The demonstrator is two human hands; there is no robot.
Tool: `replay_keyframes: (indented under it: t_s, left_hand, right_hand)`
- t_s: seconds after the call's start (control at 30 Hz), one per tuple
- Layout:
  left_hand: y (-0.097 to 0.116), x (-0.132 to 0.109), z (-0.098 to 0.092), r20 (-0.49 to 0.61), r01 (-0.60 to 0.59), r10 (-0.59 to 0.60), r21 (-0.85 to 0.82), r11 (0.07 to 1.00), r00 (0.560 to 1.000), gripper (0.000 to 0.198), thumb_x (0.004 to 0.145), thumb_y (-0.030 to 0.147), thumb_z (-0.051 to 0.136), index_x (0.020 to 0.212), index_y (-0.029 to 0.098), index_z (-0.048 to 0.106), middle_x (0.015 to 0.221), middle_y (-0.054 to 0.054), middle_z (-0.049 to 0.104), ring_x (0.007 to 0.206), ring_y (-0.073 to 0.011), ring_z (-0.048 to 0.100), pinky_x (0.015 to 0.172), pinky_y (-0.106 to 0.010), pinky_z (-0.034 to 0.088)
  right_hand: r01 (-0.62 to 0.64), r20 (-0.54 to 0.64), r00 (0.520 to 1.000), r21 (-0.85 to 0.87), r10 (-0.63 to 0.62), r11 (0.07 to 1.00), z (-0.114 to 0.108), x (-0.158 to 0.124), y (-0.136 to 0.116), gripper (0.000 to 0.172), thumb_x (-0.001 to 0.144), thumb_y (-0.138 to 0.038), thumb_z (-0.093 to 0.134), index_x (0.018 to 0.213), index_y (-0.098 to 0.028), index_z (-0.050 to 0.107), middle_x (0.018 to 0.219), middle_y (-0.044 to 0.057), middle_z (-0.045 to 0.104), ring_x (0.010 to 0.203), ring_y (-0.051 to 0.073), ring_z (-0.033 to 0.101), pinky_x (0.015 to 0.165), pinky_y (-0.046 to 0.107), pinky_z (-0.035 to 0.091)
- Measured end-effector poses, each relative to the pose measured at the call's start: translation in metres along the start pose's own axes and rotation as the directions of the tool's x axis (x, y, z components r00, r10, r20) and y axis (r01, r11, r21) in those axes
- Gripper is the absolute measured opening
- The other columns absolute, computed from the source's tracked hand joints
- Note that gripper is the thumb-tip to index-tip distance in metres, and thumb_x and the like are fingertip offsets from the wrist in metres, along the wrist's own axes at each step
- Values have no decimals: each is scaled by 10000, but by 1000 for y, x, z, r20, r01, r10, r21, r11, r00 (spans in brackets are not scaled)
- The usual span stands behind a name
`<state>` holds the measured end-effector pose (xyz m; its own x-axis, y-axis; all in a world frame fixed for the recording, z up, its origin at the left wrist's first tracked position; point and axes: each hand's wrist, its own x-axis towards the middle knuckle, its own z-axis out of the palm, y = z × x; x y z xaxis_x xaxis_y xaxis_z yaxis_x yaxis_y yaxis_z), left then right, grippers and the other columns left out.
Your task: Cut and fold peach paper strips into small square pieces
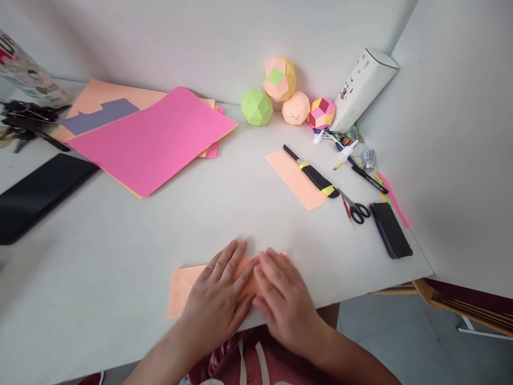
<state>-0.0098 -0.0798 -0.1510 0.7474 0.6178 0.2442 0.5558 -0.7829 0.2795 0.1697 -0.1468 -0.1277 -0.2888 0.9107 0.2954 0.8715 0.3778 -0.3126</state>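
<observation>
A folded strip of peach paper [180, 291] lies near the front edge of the table, its left end bare. My left hand [216, 294] presses flat on the middle of the strip, fingers stretched out. Over its right end rests my right hand [286, 302], slightly blurred, with fingers extended on the paper. The fingertips of both hands nearly meet, and they hide much of the strip.
Pink sheets [160, 139] lie back left, near a black tablet [44, 195]. Several paper balls [256, 107] stand by the wall. A utility knife [318, 179] lies partly on a peach piece [292, 179], beside scissors [358, 211] and a phone [389, 230].
</observation>
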Motion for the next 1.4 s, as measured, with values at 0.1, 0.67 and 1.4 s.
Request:
replay_keyframes:
  t_s: [0.1,0.67,1.4]
  left_hand:
    - [0,1,2,3,0,0,13,1000,1000,557,902,452,468,1381,170,487,1525,-149,331,1415,-325,269,1114,-435,281]
    - [-37,-57,-21,-55,208,-201,299,931,978,542,902,371,474,1406,173,457,1530,-119,324,1416,-327,269,1132,-480,226]
    - [-39,-58,-18,-83,240,-225,297,924,971,597,900,427,483,1421,140,433,1545,-146,284,1426,-359,216,1148,-494,117]
  right_hand:
    - [29,170,985,-110,-10,993,12,2,-5,705,922,-458,473,1423,19,337,1491,248,343,1421,344,224,1107,525,333]
    - [386,253,912,-255,-324,886,18,57,-2,267,905,-202,513,1136,-96,593,944,109,617,832,235,516,719,399,438]
    - [590,253,796,-117,-550,799,28,96,39,195,861,-175,497,1028,-200,594,725,24,469,668,171,351,558,298,192]
